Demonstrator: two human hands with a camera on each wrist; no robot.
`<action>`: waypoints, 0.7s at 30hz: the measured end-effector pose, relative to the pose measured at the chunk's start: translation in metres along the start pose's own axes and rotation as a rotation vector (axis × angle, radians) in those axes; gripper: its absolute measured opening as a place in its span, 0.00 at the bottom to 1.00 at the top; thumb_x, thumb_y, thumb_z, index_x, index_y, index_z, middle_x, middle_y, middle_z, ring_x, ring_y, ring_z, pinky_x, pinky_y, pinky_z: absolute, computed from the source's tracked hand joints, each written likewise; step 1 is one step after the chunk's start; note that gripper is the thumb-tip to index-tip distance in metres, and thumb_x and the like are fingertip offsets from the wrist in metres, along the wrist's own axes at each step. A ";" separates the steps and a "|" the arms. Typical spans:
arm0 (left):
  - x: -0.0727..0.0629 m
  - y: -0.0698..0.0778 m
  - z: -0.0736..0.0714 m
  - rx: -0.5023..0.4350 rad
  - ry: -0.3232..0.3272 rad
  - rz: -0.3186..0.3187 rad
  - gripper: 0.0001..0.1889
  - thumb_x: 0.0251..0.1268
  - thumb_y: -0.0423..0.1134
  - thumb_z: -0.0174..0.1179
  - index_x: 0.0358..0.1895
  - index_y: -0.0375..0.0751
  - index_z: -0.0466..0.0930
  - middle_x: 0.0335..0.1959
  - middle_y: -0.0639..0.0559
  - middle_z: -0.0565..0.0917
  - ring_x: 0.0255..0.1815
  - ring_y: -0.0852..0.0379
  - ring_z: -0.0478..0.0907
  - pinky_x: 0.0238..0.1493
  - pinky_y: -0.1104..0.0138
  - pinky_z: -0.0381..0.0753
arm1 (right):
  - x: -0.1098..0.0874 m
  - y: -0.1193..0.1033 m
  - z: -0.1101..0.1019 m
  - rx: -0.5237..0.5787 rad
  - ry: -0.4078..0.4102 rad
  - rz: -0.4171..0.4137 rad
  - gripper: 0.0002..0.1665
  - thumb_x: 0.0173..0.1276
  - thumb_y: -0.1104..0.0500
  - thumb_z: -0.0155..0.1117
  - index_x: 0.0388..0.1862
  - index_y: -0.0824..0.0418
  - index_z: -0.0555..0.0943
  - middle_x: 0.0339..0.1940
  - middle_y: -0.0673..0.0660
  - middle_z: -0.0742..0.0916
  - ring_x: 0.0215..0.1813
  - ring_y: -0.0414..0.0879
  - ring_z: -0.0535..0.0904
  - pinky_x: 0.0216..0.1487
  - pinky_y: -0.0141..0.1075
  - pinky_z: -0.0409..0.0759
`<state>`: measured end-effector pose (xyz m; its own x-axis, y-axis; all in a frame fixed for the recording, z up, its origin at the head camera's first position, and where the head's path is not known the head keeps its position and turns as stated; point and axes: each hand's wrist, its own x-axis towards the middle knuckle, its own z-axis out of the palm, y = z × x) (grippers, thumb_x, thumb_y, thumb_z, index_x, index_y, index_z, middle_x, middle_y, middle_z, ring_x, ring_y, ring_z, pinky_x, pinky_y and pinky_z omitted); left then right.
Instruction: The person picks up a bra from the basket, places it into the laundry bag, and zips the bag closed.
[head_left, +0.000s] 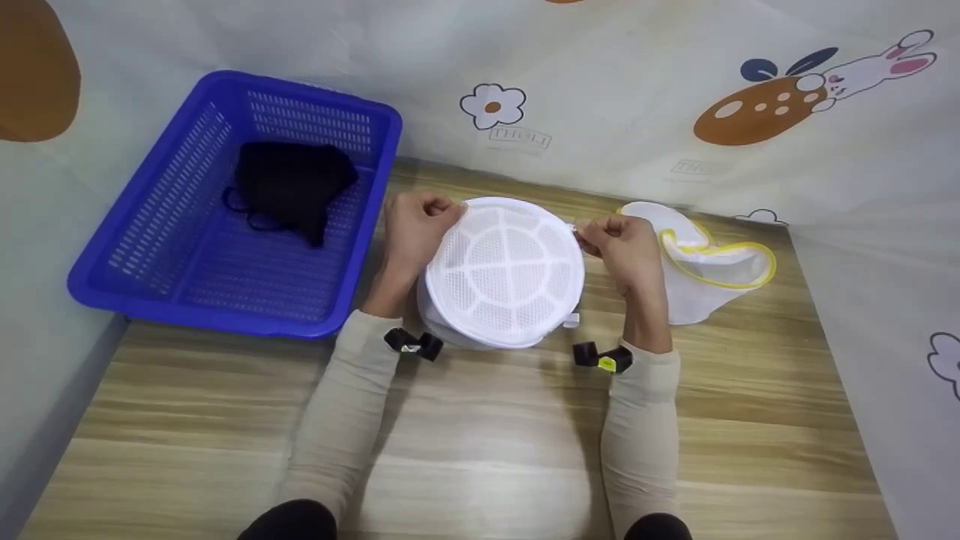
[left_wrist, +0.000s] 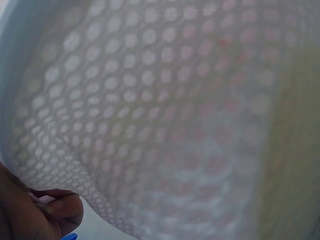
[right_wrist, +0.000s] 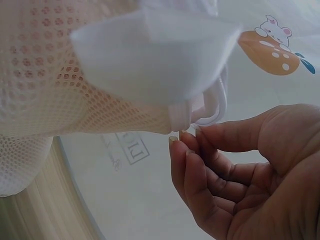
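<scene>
A round white mesh laundry bag (head_left: 510, 274) stands on the table between both hands, its ribbed mesh lid facing up. My left hand (head_left: 414, 229) pinches the lid's rim at the upper left. In the left wrist view, the thumb and finger (left_wrist: 65, 212) grip the edge beside the mesh, which fills most of that view. At the upper right edge, my right hand (head_left: 628, 247) pinches the bag's zipper pull. The right wrist view shows those fingertips at a white loop (right_wrist: 220, 102) on the bag's edge, below a blurred white tab (right_wrist: 155, 55). The other fingers are curled in.
A blue plastic basket (head_left: 390, 165) stands at the left, holding a black cloth item (head_left: 289, 184) with thin loops. Right of my right hand lies a white bag with yellow trim (head_left: 697, 292), its mouth gaping. A printed sheet (head_left: 600, 97) covers the wall behind the wooden table (head_left: 480, 450).
</scene>
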<state>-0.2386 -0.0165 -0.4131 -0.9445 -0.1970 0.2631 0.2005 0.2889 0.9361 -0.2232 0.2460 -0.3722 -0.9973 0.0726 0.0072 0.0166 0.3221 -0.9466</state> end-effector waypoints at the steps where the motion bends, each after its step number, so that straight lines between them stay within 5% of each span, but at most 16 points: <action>1: 0.000 0.000 0.000 -0.001 0.001 0.001 0.07 0.50 0.34 0.69 0.22 0.35 0.84 0.16 0.53 0.78 0.20 0.61 0.71 0.24 0.72 0.68 | 0.000 0.000 0.000 -0.002 0.001 0.003 0.09 0.65 0.68 0.62 0.26 0.72 0.80 0.26 0.59 0.85 0.30 0.41 0.82 0.37 0.32 0.81; 21: -0.001 0.002 0.000 0.003 0.045 0.016 0.06 0.51 0.34 0.68 0.22 0.36 0.84 0.16 0.53 0.77 0.19 0.62 0.71 0.24 0.71 0.68 | 0.000 -0.001 0.000 -0.001 0.003 0.008 0.10 0.66 0.68 0.60 0.30 0.77 0.80 0.27 0.59 0.85 0.31 0.42 0.83 0.39 0.34 0.81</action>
<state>-0.2370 -0.0156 -0.4121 -0.9285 -0.2337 0.2884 0.2149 0.2951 0.9310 -0.2232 0.2458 -0.3717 -0.9970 0.0774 0.0009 0.0242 0.3226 -0.9462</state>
